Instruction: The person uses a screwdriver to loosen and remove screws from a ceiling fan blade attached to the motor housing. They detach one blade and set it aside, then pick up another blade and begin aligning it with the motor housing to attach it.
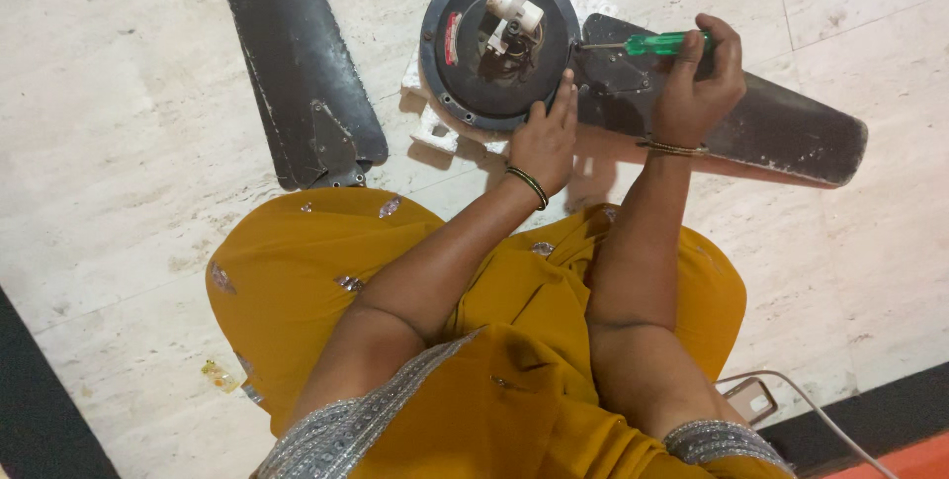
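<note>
We see the round dark metal fan motor housing (pixel 499 44) between two long dark fan blades (pixel 297 64), resting on white foam blocks (pixel 435 128); a green-handled screwdriver (pixel 652 43) lies over the right blade (pixel 771 128).

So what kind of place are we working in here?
Most likely a room in a home, not a workshop. The person sits on a pale stone-tile floor, with the fan motor propped on white foam blocks rather than a bench, and a phone on a white cable lying nearby.
</note>
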